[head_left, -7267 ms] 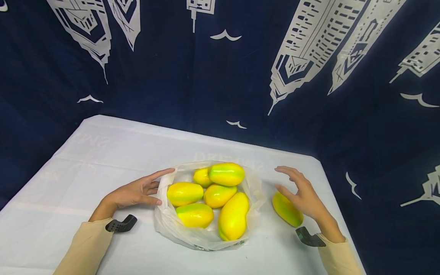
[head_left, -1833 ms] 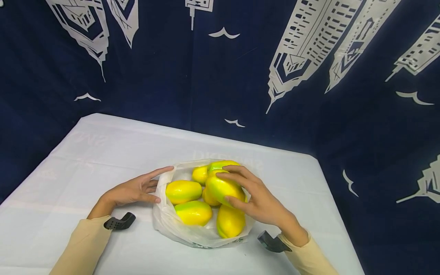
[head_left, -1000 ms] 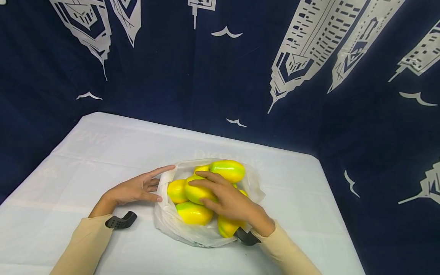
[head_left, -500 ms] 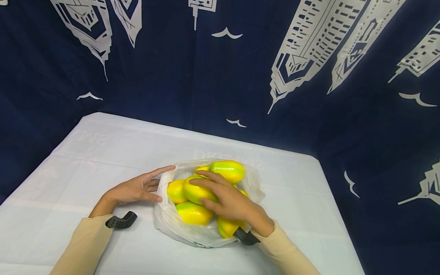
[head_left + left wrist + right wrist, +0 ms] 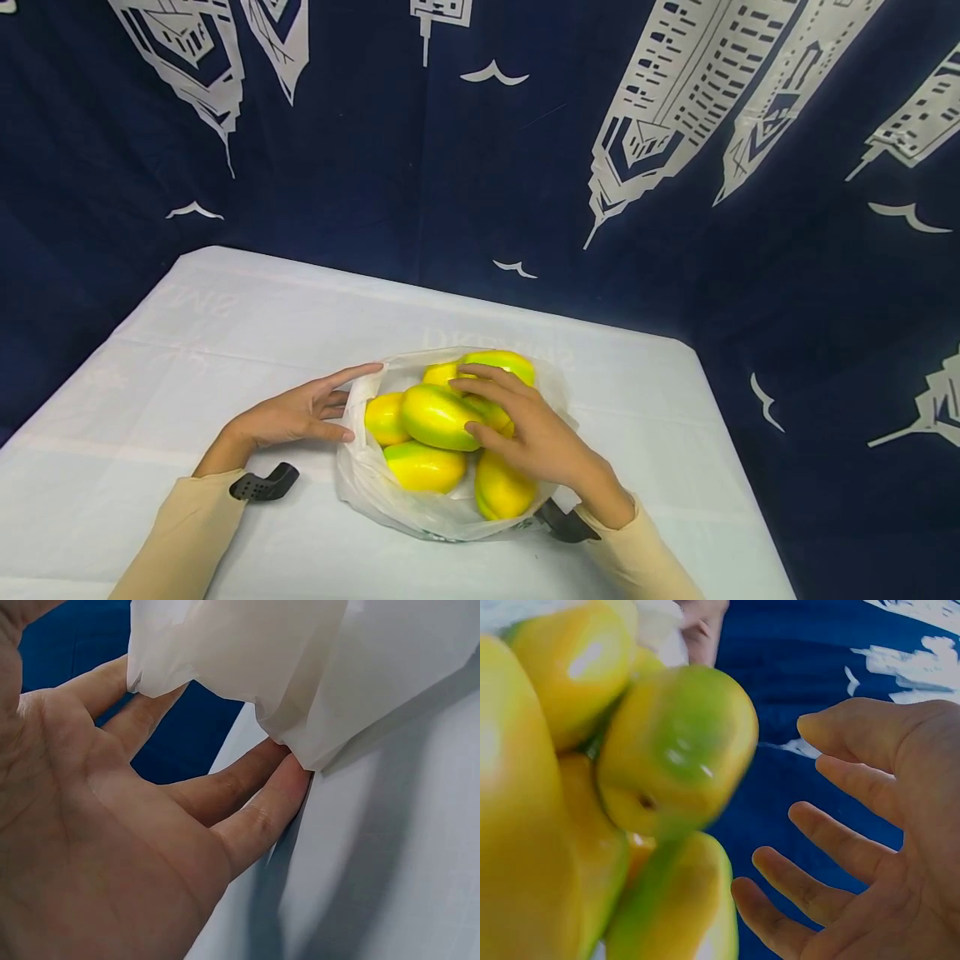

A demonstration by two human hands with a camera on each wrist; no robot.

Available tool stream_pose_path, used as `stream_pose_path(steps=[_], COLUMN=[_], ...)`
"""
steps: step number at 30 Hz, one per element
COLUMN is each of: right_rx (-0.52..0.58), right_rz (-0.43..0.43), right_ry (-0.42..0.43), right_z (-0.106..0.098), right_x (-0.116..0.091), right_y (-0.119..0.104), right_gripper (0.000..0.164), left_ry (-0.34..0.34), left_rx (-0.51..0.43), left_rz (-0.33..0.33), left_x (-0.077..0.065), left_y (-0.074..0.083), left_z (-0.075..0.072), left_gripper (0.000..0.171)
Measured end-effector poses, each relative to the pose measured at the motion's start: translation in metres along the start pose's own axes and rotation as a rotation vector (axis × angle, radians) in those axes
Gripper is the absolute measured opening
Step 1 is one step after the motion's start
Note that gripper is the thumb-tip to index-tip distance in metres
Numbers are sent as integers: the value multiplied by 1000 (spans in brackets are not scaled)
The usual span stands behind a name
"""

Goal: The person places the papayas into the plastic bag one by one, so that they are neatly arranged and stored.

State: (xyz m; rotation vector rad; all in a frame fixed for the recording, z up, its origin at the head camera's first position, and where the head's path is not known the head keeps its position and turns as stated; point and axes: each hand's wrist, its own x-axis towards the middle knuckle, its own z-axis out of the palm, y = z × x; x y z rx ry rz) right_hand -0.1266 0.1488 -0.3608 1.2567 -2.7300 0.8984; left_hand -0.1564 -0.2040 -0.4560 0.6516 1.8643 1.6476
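Note:
A thin white plastic bag [image 5: 420, 523] stands with its mouth spread wide, holding several glossy yellow-green mangoes. One mango [image 5: 438, 417] lies on top of the others near the middle of the bag. My right hand [image 5: 528, 425] is just right of it, fingers spread, over the other fruit. In the right wrist view, a gap separates the right hand [image 5: 870, 847] from that mango [image 5: 682, 750]. At the bag's left side, my left hand [image 5: 296, 414] touches the rim with thumb and fingers spread. The left wrist view has its fingertips [image 5: 292, 776] against the plastic's edge.
A white cloth covers the table [image 5: 247, 317], whose right edge drops away beyond the right arm. Behind it hangs a dark blue curtain [image 5: 360, 183] with white buildings and birds. Each wrist wears a black camera mount [image 5: 264, 483].
The mango from the table at the right was carried into the bag and laid on the pile. My right hand has let go and drawn back rightward. My left hand has stayed put.

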Motion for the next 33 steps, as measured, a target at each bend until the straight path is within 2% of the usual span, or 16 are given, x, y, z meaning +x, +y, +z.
stream_pose_path(steps=[4,10,28,31,33], right_rx=[24,38,5,-20,-39], right_rz=[-2,49,113,129,141], right_ry=[68,110,163,182,196], right_z=[-15,-30,-43,-47,-49], right_x=[-6,-15,-32,-35,-38], right_y=[5,11,22,24,27], right_gripper=[50,53,54,55,56], left_ry=[1,12,16,48,77], left_rx=[0,35,53,76,93], left_rz=[6,9,37,50,82], left_x=[0,-1,-6,-9,-11], left_y=[0,2,5,8,11], left_z=[-1,0,-5,-7,-9], left_gripper=[97,96,94,93,90])
